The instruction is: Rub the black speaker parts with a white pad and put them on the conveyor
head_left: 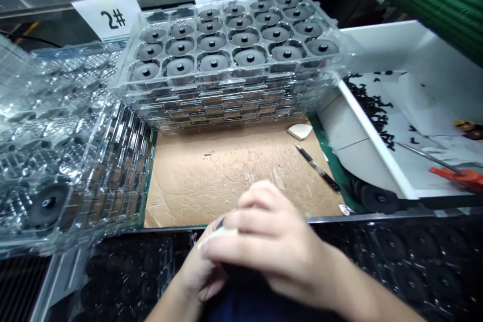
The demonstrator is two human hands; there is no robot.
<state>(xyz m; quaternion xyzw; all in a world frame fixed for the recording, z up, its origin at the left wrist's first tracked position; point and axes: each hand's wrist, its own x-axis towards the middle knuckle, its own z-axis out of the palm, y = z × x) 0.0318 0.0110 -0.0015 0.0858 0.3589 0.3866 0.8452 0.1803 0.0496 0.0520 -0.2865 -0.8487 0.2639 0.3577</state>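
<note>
- Leave elbow room beside the clear tray stack (113,176).
- Best to steady with the left hand (199,261), curled and pressed close to the right.
- Small dark piece (220,223) between the two, mostly hidden; blurred, so cannot tell the exact pinch.
- Likely better: light, even pressure from the right hand (273,239), bent over the left.
- Mind the pen (316,166) on the cardboard (287,161), farther right.

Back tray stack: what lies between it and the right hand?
In the head view, bare, scuffed cardboard lies between the back tray stack and the right hand; the black pen lies off to the right.
</note>
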